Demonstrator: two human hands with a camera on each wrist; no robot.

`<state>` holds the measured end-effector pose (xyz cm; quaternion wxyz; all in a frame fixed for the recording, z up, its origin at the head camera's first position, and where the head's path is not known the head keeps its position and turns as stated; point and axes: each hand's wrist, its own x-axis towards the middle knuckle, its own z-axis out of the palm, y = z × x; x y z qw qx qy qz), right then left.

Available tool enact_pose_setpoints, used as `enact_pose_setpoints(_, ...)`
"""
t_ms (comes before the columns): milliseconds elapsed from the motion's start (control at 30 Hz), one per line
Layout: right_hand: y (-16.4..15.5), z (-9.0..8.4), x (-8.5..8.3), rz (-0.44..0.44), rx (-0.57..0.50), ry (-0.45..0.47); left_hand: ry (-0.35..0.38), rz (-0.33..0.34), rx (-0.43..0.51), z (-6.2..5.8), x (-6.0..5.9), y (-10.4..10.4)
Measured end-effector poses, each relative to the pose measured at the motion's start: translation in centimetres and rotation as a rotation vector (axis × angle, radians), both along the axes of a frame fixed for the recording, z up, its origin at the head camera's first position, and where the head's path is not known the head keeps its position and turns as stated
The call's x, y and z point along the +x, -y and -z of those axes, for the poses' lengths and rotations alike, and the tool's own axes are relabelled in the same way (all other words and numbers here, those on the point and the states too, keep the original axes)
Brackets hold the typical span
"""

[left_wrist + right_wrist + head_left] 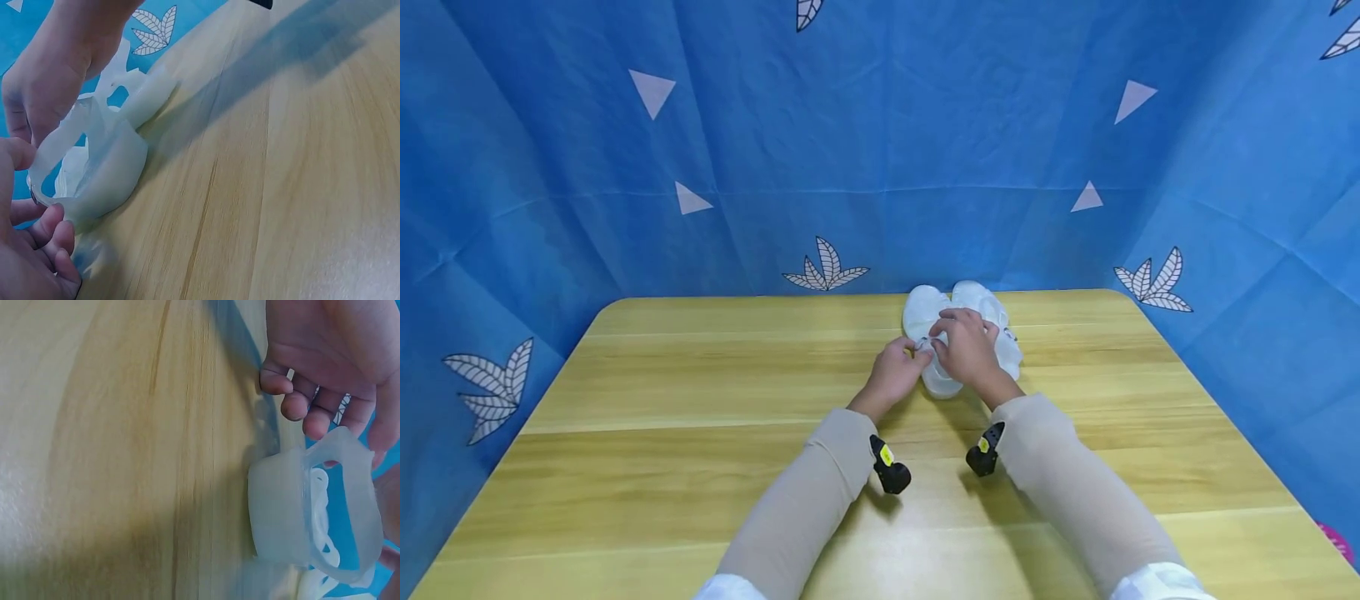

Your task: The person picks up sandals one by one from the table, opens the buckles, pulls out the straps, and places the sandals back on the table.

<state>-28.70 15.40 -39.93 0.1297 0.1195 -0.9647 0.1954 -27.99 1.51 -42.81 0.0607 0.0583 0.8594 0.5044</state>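
A pair of translucent white sandals stands side by side, the left sandal (923, 306) and the right sandal (976, 297). My left hand (897, 371) pinches the strap of the left sandal at its small buckle (922, 342). From the other side my right hand (966, 343) reaches over that sandal and pinches the strap close to the left fingertips. In the left wrist view the strap (53, 150) arches up above the sandal's heel (112, 175). My left hand (325, 369) shows its palm side in the right wrist view, where my right hand (389, 506) is mostly cut off.
The sandals are near the back edge of a wood-grain table (700, 375). Behind it hangs a blue cloth (880, 150) with white leaves and triangles. A small black camera sits on each wrist, and both forearms have beige sleeves (820, 492).
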Motion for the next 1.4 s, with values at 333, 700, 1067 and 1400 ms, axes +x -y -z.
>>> enact_pose_setpoints(333, 0.8, -0.1, 1.3, -0.033, 0.048, -0.012, 0.047, -0.014, 0.105, 0.6, 0.8, 1.1)
enact_pose_setpoints(700, 1.0, 0.3, 3.0, -0.124, 0.124, -0.137, 0.018, 0.013, 0.145, 0.8, 2.2, 2.4)
enact_pose_setpoints(1067, 1.2, 1.0, 4.5, -0.204, 0.171, -0.329, 0.020, 0.055, 0.134, 0.7, 3.5, 3.5)
enact_pose_setpoints(1400, 1.2, 1.0, 6.0, -0.298, 0.199, -0.371, 0.020, 0.110, 0.097, 0.7, 4.9, 4.9)
